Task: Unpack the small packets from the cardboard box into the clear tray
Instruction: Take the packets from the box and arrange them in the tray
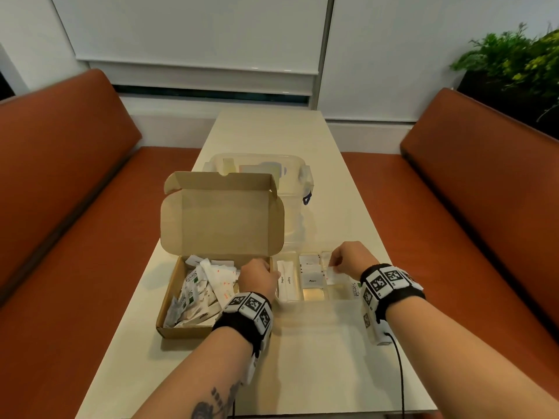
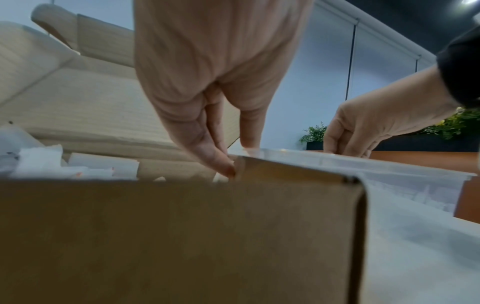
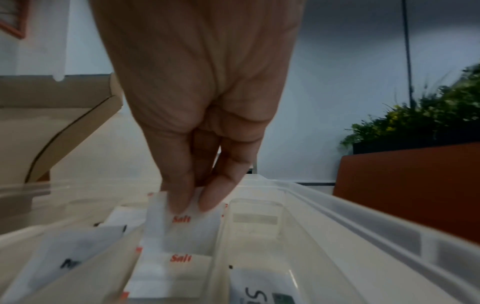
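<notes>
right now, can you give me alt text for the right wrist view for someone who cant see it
The right hand pinches a white packet marked "Salt" over a compartment of the clear tray, where another salt packet already lies. Neighbouring compartments hold other packets, and the open cardboard box stands behind on the left.

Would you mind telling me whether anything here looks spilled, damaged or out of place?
Nothing stands out. The packets lie jumbled in the cardboard box, while those in the clear tray sit sorted by compartment. Nothing appears spilled or torn.
</notes>
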Demonstrator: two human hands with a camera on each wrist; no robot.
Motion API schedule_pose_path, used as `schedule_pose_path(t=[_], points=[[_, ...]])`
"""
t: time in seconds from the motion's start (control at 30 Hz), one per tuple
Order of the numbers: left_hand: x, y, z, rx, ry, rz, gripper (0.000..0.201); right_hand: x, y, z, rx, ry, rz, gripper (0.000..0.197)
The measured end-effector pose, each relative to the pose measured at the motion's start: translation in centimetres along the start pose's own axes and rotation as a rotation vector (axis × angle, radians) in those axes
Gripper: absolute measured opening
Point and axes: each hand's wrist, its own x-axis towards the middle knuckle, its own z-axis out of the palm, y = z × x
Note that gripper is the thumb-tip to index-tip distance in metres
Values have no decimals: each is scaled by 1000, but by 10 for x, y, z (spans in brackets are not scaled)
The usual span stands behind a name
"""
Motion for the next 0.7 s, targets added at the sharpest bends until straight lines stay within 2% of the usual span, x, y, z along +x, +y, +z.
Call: schedule_pose_path(t=[0.2, 0.37, 0.7], points=[[-1, -1, 0, 1, -3, 11, 27, 3, -10, 2, -148, -83, 19, 22], [-1, -2, -1, 0, 1, 14, 31, 6, -12, 5, -163, -126, 56, 24], [0, -2, -1, 9, -1, 18, 29, 7, -4, 17, -163, -27, 0, 22]])
